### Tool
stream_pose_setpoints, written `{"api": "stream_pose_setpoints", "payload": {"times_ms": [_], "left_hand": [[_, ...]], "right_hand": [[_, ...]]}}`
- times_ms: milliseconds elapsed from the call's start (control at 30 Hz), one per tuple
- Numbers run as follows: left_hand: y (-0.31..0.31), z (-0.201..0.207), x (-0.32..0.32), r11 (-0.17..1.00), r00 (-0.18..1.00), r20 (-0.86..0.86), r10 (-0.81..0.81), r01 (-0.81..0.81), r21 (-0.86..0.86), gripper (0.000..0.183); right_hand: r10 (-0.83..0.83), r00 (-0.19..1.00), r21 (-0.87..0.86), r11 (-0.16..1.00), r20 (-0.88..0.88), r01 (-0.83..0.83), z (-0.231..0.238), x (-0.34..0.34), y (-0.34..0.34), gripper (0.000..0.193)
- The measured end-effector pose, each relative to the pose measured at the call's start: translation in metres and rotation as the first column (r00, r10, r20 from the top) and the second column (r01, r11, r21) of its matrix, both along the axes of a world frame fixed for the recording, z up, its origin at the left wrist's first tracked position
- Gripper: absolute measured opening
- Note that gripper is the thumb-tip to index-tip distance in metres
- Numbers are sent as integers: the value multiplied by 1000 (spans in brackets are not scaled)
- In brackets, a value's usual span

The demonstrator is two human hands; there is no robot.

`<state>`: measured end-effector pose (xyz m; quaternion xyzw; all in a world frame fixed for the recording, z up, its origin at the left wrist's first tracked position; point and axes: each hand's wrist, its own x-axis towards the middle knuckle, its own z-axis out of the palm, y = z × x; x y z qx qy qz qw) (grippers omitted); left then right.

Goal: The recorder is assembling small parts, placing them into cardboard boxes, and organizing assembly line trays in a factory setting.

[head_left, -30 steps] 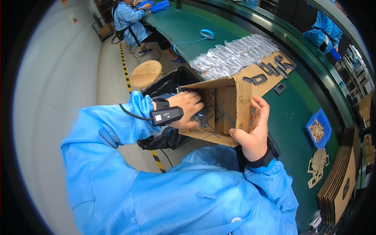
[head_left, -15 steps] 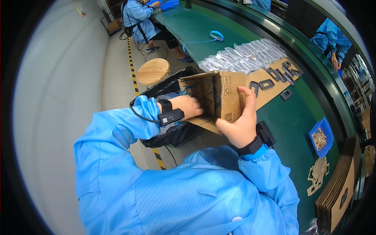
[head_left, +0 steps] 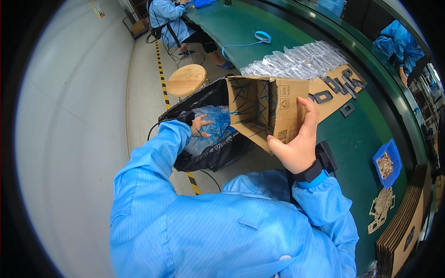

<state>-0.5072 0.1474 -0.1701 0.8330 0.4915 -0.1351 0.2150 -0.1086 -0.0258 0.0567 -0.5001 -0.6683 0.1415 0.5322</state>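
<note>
My right hand (head_left: 299,141) grips an open cardboard box (head_left: 283,109), thumb on the near bottom corner and fingers on the outer side. The box lies tilted, its mouth facing left over a bin lined with a black bag (head_left: 211,159). Thin dark blue strips cling to the inside of the box. More blue strips (head_left: 217,124) lie in the bin on clear plastic film (head_left: 199,144). In the bin, my left hand (head_left: 201,126) has its fingers spread over the strips and film.
On the green table (head_left: 357,148) lie clear plastic bags (head_left: 296,62), black frame-shaped parts (head_left: 323,96) on cardboard, a blue tray (head_left: 388,163) of small pieces and stacked cardboard sheets (head_left: 403,227). Beyond the bin stand a wooden stool (head_left: 187,80) and a seated person (head_left: 169,21).
My left hand has moved left from the box's mouth, down into the bin, and its fingers have spread. More blue strips now show in the bin. My right hand keeps hold of the box.
</note>
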Motion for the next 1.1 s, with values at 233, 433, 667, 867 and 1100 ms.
{"api": "stream_pose_setpoints", "payload": {"times_ms": [233,433,667,867,1100], "left_hand": [[26,1,-16,902,959,283,-30,-96,421,51],[30,-17,-16,751,442,652,616,-580,-316,28],[1,47,11,941,943,-20,331,-328,87,33],[-6,-21,-18,802,903,316,-292,51,596,44],[-9,-9,5,947,959,12,284,-283,150,54]], "right_hand": [[19,996,-72,997,-90,-25,-1,3,-1,85],[39,987,-107,993,-154,-56,-1,1,0,83],[40,982,-136,988,-187,-66,-4,3,-1,81],[46,979,-148,986,-199,-76,-2,-3,-4,81],[54,985,-118,990,-166,-75,-3,1,-2,81]]}}
